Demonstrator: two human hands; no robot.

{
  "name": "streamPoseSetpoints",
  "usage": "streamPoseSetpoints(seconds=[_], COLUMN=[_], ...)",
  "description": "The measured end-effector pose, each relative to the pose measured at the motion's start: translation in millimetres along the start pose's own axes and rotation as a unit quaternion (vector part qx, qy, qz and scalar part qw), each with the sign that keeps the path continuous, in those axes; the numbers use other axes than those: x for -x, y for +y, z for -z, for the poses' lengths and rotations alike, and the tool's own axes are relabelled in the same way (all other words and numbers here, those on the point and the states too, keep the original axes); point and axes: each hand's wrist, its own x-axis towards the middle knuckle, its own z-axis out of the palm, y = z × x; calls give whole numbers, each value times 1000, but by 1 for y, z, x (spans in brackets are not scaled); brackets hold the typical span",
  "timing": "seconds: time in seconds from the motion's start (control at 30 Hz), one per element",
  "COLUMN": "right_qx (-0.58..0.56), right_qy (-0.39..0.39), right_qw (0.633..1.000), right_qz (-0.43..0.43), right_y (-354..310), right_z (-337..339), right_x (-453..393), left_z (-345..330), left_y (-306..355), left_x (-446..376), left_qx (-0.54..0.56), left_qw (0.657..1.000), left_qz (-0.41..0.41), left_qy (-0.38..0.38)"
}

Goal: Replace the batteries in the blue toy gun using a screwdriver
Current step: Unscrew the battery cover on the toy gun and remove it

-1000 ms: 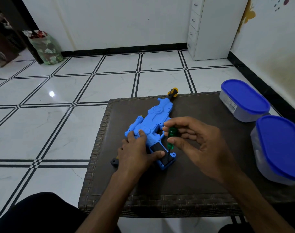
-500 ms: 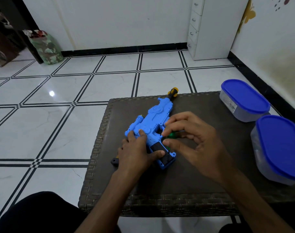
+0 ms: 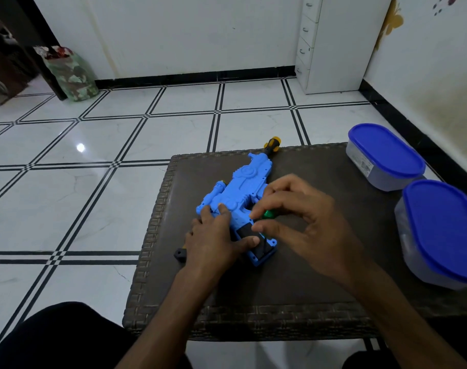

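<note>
Our right hand [image 3: 304, 222] has tipped the green screwdriver [image 3: 268, 214] lower, pinching it over the toy gun [image 3: 240, 187]. Our left hand [image 3: 216, 235] presses the gun flat, so we think the screw is turning.

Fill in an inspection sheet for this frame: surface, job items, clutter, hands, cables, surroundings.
Surface: dark woven table, low over the tiled floor.
Job's things: blue toy gun lying flat; green-handled screwdriver standing at its grip.
Clutter: two blue-lidded containers at the right edge; a small black piece beside the left wrist.
Hands: left hand rests on the gun; right hand pinches the screwdriver handle.
Cables: nothing seen.
Surroundings: white drawer unit, patterned bag by the wall.
</note>
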Motion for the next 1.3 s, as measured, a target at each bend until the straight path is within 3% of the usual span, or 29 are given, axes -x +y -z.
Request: streamPoseSetpoints(seconds=[0.47, 0.63, 0.93, 1.3], right_qx=[19, -27, 5, 8], right_qy=[-6, -23, 10, -12], right_qw=[1000, 999, 1000, 999], right_qz=[8, -15, 15, 32], right_y=[2, -2, -1, 0], right_z=[2, 1, 1, 2], right_x=[2, 3, 1, 3], left_z=[-3, -5, -1, 1], left_y=[-2, -3, -2, 0], left_x=[-3, -4, -2, 0], left_qx=[2, -3, 8, 5], left_qw=[1000, 1000, 1000, 1000], left_qz=[-3, 1, -7, -3], left_qy=[4, 6, -2, 0])
